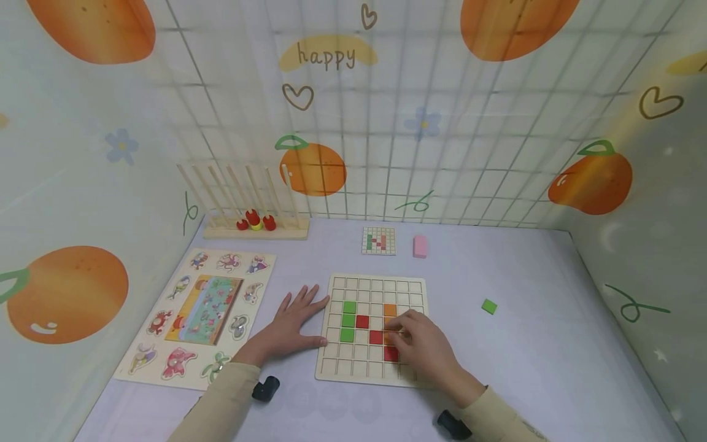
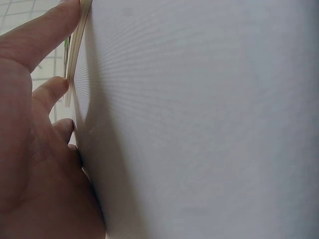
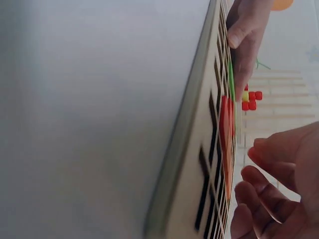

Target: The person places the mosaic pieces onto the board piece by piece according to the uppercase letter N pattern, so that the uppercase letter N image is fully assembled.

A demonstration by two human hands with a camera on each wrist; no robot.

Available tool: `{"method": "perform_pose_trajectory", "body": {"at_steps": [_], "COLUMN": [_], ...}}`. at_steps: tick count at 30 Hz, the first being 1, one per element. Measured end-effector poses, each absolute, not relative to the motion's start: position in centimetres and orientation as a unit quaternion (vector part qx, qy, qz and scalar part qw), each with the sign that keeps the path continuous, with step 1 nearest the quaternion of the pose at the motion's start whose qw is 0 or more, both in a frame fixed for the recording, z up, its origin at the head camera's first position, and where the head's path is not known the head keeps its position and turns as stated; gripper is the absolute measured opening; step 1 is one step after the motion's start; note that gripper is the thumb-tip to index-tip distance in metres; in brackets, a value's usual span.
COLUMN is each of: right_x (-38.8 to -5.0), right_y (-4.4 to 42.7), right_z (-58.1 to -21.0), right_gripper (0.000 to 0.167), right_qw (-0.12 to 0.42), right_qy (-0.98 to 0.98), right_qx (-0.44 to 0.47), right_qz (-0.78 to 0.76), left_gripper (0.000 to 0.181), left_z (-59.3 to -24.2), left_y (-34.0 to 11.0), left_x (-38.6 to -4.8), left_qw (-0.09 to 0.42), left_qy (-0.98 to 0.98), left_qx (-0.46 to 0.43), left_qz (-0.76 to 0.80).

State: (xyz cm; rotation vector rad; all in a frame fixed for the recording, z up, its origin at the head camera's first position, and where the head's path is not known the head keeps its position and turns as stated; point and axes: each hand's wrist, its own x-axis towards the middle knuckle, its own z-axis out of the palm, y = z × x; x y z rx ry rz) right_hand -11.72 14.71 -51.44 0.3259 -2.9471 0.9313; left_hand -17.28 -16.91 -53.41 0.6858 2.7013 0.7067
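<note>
A wooden grid board [image 1: 353, 371] lies on the table, with green tiles [image 1: 348, 321], red tiles [image 1: 362, 321] and orange tiles [image 1: 390, 310] in its squares. My left hand [image 1: 291, 328] is spread flat at its left edge, thumb and a fingertip touching the rim; the left wrist view also shows this hand [image 2: 35, 149] against the board's side. Over the orange column, my right hand [image 1: 425, 347] is bent, its fingertips hiding part of the tiles. In the right wrist view, that hand's [image 3: 274, 184] fingers are loosely curled just off the board, and no tile shows between them.
Behind the board lie a small pattern card [image 1: 378, 241] and a pink block [image 1: 420, 247]. One loose green tile [image 1: 489, 306] is to the right. A picture puzzle board [image 1: 265, 261] and a wooden peg rack [image 1: 221, 233] with red and yellow beads stand left.
</note>
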Motion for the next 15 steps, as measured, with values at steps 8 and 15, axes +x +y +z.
{"method": "perform_pose_trajectory", "body": {"at_steps": [8, 15], "right_x": [-11.5, -11.4], "right_y": [17.3, 20.0], "right_z": [-51.5, -51.6], "right_gripper": [0.011, 0.013], "right_qw": [0.023, 0.018], "right_qy": [-0.952, -0.956], "right_qx": [0.071, 0.038], "right_qz": [0.298, 0.290], "left_gripper": [0.094, 0.094], "left_z": [-53.5, -53.6], "left_y": [-16.9, -16.9], "left_x": [-17.3, -17.4], "left_qw": [0.136, 0.139], "left_qy": [0.931, 0.931], "left_qx": [0.235, 0.232], "left_qz": [0.245, 0.243]}}
